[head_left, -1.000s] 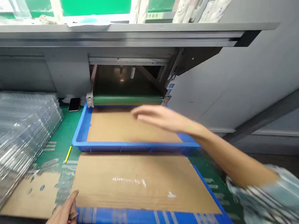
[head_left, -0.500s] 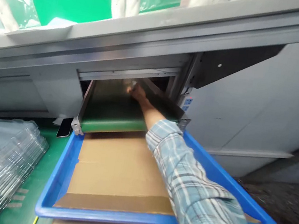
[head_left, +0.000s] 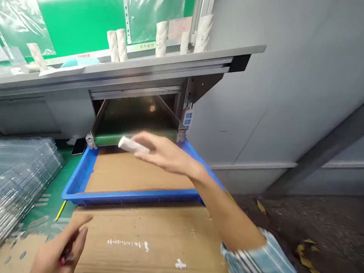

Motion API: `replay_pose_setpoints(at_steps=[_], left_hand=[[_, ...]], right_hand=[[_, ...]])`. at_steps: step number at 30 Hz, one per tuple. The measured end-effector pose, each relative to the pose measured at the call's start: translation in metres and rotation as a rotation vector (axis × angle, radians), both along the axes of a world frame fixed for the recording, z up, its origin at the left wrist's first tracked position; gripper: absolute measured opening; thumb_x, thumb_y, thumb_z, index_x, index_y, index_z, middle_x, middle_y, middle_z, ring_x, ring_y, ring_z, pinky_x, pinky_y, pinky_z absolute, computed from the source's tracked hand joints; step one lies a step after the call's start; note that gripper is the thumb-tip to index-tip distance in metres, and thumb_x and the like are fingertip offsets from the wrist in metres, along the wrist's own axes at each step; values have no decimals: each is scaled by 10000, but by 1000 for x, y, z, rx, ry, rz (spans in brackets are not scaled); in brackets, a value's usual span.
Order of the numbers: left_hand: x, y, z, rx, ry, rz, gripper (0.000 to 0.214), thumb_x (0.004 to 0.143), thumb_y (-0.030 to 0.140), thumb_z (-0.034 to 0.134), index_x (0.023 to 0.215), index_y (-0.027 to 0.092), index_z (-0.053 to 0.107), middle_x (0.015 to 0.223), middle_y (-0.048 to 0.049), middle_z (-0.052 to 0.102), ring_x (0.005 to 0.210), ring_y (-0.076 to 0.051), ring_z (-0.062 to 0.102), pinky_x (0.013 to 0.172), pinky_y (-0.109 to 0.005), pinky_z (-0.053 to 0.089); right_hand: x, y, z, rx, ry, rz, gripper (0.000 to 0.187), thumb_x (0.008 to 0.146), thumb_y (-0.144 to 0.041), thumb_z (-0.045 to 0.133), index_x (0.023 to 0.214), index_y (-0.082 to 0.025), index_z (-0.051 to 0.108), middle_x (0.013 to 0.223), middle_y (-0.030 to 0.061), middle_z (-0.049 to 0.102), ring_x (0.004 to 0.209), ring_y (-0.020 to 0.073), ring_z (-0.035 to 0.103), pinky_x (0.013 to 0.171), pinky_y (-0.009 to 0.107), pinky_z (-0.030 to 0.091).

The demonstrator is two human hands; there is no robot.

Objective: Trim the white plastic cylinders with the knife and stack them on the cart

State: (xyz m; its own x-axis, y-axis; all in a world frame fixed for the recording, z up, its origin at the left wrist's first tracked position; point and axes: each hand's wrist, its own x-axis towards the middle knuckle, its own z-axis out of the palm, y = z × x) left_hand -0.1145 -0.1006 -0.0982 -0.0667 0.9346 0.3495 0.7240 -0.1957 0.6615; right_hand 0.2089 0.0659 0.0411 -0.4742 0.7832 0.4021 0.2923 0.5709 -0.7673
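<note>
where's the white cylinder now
In the head view, the white cylinder is held in the right hand, above the blue tray.

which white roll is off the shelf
The white roll in the right hand, above the blue tray; the other rolls are all on the grey shelf.

Matt cardboard (head_left: 138, 175) lines a glossy blue plastic tray (head_left: 132, 197).

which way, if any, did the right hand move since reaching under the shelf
Yes, back out: the right hand now holds a white roll above the blue tray, outside the opening under the shelf.
</note>
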Motion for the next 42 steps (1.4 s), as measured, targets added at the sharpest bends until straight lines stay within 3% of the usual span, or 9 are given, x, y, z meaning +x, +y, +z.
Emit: replay_pose_setpoints(at_steps=[2,5,8,12,19,25,32,35,42], left_hand=[[27,25,37,96,-45,-126,485,973,454,662,1447,355,658,672,35,660,531,-149,561,558,-249,537],[69,65,80,134,-158,-335,716,987,497,690,1624,298,430,860,16,716,535,-102,492,522,-206,447],[102,96,100,135,-187,-451,638,946,557,744,1483,240,606,947,-37,732,615,-112,574,530,-201,442],[124,125,101,263,-162,-391,403,940,542,763,1165,207,787,975,-70,753,698,-142,643,578,-214,486],[140,147,91,176,-197,-435,385,967,464,750,1273,231,755,940,-55,751,705,-150,640,579,-217,492],[139,147,97,143,-205,-446,355,962,470,750,1212,219,769,787,-15,713,609,-126,593,538,-203,452],[126,152,99,84,-175,-494,340,966,447,746,1224,227,776,984,-62,783,675,-140,648,579,-203,506],[124,154,99,114,-181,-532,306,963,417,760,1217,248,781,1136,-65,803,730,-138,686,616,-189,533],[120,155,99,241,-158,-538,286,973,360,773,1243,267,777,1187,-63,811,930,-191,763,730,-212,586]], right_hand=[[11,-34,-7,40,-25,37,354,947,-281,766,1294,-218,729,1183,1,788,998,187,715,863,274,531],[22,-55,-17,-20,1,71,412,950,-370,772,1334,-249,681,1164,7,792,976,194,724,789,271,530],[30,-50,-20,-96,53,79,385,912,-420,816,1215,-233,671,1000,-7,780,838,168,697,687,251,498],[46,-31,-21,-131,208,61,306,918,-397,801,1155,-232,700,1054,10,758,886,170,701,763,272,554],[66,-17,-28,-225,317,32,334,896,-436,831,1157,-241,759,1008,11,786,931,195,736,839,295,599],[59,-13,-29,-241,315,38,321,895,-407,833,1164,-245,767,1048,8,798,964,199,746,891,301,608],[46,-17,-31,-169,292,-14,299,905,-388,832,1171,-263,776,1088,4,810,978,199,743,888,301,598],[42,-17,-33,-176,323,3,309,901,-352,835,1182,-242,768,1070,10,810,956,192,749,876,296,604],[35,-20,-35,-124,411,41,319,942,-220,739,1261,-225,751,1023,17,809,907,165,761,873,289,602]])
